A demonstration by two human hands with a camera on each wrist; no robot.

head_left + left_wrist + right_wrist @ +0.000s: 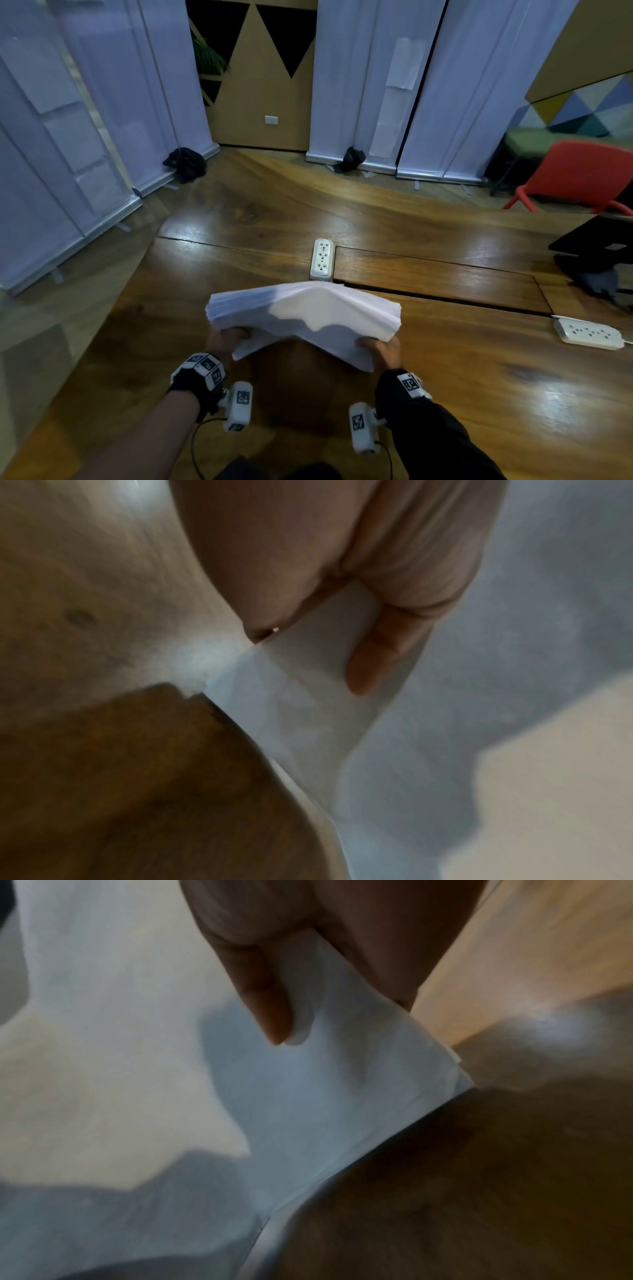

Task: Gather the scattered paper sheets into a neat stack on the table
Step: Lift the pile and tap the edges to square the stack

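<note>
Counter point(445, 359): dark glossy wood, strong grain, bright light glare, seams cut across the top. Two white power strips on it, one point(322, 259) just behind the stack, one point(587, 334) far right. Black laptop point(596, 241) at the right edge. Room: white fabric roll-up banners point(346, 78) ring the far side, tan wall with black triangles between them, red plastic chair point(579, 174) right.

Stack point(308, 315) of white sheets is held above the counter centre, bowed up into a ridge in the middle, both sides drooping. Edges are roughly flush, layers visible at both ends.

Left hand point(227, 339) pinches the left near corner, thumb on top. Right hand point(382, 349) pinches the right near corner the same way. Wrist views are blurred.
</note>
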